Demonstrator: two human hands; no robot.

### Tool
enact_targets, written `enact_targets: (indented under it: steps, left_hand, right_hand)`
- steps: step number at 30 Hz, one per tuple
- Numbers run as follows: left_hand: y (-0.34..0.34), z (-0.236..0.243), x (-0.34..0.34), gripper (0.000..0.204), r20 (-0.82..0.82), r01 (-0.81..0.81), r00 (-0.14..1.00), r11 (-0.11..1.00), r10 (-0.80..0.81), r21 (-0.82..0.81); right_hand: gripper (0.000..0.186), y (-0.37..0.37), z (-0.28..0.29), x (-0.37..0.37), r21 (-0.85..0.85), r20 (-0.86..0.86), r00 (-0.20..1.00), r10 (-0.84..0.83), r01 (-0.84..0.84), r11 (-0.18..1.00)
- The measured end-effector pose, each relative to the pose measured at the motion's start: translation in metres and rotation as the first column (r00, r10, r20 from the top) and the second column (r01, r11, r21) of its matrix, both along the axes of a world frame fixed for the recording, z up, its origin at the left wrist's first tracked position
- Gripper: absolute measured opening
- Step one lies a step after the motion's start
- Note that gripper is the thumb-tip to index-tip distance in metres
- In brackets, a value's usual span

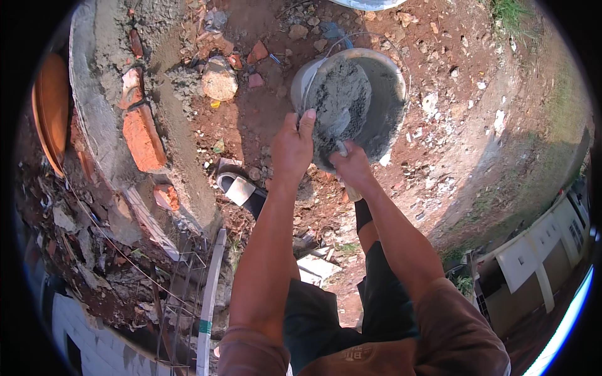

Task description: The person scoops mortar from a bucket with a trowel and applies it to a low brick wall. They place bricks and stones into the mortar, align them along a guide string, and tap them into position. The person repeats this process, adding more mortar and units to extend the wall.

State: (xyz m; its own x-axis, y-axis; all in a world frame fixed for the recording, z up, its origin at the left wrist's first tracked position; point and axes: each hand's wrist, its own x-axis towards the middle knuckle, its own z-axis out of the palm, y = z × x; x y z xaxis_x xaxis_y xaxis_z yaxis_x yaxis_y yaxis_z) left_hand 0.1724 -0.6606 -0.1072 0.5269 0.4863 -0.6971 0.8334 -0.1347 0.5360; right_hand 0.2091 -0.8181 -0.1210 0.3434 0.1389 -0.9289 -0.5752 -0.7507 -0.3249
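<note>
A bucket [390, 88] stands tilted on the soil, its mouth turned partly toward me, with wet grey mortar [348, 88] lying mostly along its left side. My left hand [292, 148] is closed on the bucket's near left rim, the thumb lying over the edge. Inside the near part of the mouth, my right hand [352, 166] is wrapped around the handle of a trowel [341, 148]. The trowel's blade is smeared with mortar and hard to tell from it. A thin wire handle loops about the bucket.
To the left runs a low wall bed with mortar and a broken red brick [143, 138]. A pale stone [219, 79] and rubble lie between it and the bucket. A long pale bar [211, 301] stands by thin metal rods at lower left. My shoe [239, 190] is near the wall.
</note>
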Motion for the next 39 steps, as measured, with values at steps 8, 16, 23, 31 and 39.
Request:
enact_targets:
  steps: [8,16,23,31,39]
  left_hand:
    - [0.019,0.058,-0.084,0.065,0.100,-0.411,0.894,0.888,0.437,-0.208]
    - [-0.017,0.224,-0.289,0.061,-0.203,-0.179,0.956,0.968,0.213,0.174]
    - [-0.011,0.219,-0.337,0.064,-0.232,-0.018,0.971,0.981,0.064,0.192]
    - [0.007,0.212,-0.355,0.066,-0.296,0.024,0.955,0.995,0.006,0.097]
    - [0.013,0.207,-0.360,0.066,-0.309,0.006,0.951,0.996,0.021,0.086]
  right_hand:
    - [0.013,-0.025,0.030,-0.035,0.211,0.064,0.970,-0.236,0.218,0.953]
    - [0.011,-0.072,0.141,-0.062,0.058,0.279,0.960,0.014,-0.032,0.998]
    - [0.011,0.094,0.182,-0.101,0.097,0.086,0.994,-0.066,0.058,0.994]
    - [0.025,0.346,0.136,-0.206,0.377,0.256,0.948,-0.190,0.083,0.923]
    - [0.031,0.339,0.125,-0.206,0.271,0.306,0.951,-0.035,-0.051,0.961]
